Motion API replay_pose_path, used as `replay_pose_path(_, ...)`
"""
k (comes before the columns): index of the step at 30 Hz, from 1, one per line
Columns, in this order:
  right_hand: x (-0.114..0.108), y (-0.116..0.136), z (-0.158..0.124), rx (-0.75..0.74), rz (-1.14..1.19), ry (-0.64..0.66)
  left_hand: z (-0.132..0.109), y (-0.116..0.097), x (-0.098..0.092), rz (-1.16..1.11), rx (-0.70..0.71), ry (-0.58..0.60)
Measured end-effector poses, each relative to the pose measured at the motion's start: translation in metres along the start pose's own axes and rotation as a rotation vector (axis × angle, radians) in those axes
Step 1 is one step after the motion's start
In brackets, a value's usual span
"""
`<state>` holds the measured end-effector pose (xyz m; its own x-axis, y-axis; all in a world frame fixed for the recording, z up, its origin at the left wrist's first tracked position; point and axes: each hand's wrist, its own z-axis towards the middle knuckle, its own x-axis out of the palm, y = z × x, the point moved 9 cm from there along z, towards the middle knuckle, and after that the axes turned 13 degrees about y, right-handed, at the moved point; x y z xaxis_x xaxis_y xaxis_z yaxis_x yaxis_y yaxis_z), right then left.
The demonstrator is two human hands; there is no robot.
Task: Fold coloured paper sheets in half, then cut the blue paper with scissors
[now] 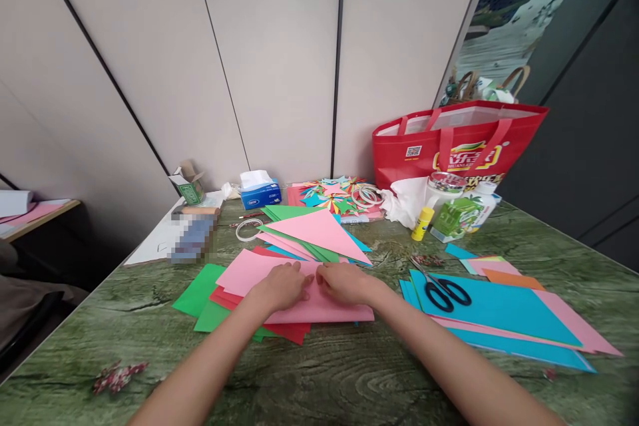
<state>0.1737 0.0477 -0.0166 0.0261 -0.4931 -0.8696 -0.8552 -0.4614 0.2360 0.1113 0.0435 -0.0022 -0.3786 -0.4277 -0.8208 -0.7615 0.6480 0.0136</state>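
Note:
A sheet of pink paper (319, 306) lies folded over in front of me, its fold along the near edge. My left hand (285, 289) has its fingers bent down onto this sheet near the far edge. Right beside it, my right hand (344, 281) is curled with its fingers on the same edge. Part of the fingertips of both hands is hidden. Red sheets (288, 331) and green sheets (197, 293) stick out from underneath, fanned to the left. Just beyond my hands sits a pile of folded triangles, a pink triangle (319, 229) on top.
Black-handled scissors (439, 291) rest on blue paper (504, 306) at the right. A yellow glue stick (423, 223) stands before a lidded mug (444, 192) and a red bag (409, 153). Tape (248, 230), a blue tissue box (261, 196) and colourful paper stars (334, 196) sit farther back.

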Motion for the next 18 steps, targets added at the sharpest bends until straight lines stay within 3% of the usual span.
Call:
replay_pose_path(7, 0.006, 0.008, 0.004, 0.053, -0.055, 0.092, 0.005, -0.002, 0.009, -0.011, 0.052, 0.003)
replay_pose_path(18, 0.021, 0.038, -0.015, -0.054, -0.126, 0.227, 0.007, -0.006, 0.025, 0.024, 0.055, -0.081)
